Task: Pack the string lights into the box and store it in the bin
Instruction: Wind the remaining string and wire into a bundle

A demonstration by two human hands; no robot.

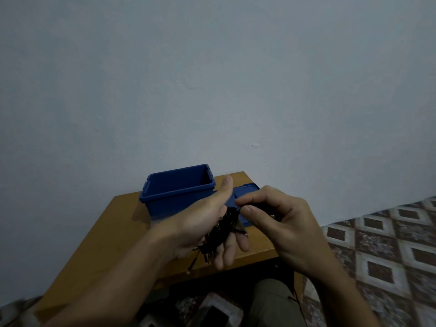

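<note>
Left grip (205, 228) curled round dark coiled string lights (221, 232), right grip (278, 223) pinching a strand at the bundle's top, both just in front of the open blue bin (174, 200). Probably mid-winding; no box visible, packing and storing not yet done. Thin limp wire; smooth rigid plastic bin, flat lid (246, 191) to its right, wooden surface (113, 232) beneath.
</note>
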